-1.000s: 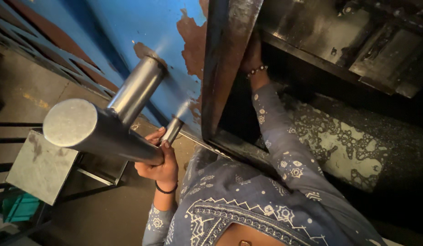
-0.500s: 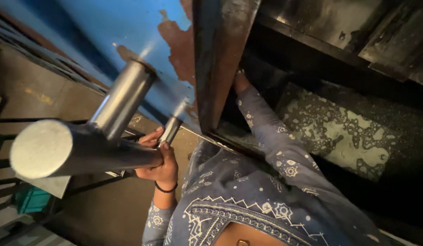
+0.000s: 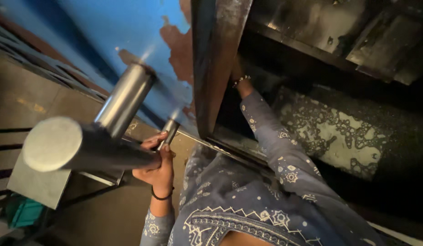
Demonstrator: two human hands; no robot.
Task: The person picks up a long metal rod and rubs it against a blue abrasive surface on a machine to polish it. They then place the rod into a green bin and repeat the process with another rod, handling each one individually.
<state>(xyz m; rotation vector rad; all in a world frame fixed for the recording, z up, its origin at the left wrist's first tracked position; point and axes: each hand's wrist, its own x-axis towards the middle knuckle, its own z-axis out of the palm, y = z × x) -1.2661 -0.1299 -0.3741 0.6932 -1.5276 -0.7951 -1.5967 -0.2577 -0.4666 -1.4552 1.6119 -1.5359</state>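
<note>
No packages, labels, signs or screens showed anywhere in the head view. Only possible exception: a teal, box-like thing (image 3: 22,212) at bottom left, under a grey plate; too dark and cropped to tell whether it was packaging. No markings were visible on it.

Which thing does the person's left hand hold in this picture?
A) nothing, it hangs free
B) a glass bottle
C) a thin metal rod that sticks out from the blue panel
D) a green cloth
C: the left hand closes its fingers around the thin metal rod that projects from the blue panel, beside the thick steel bar.
</note>
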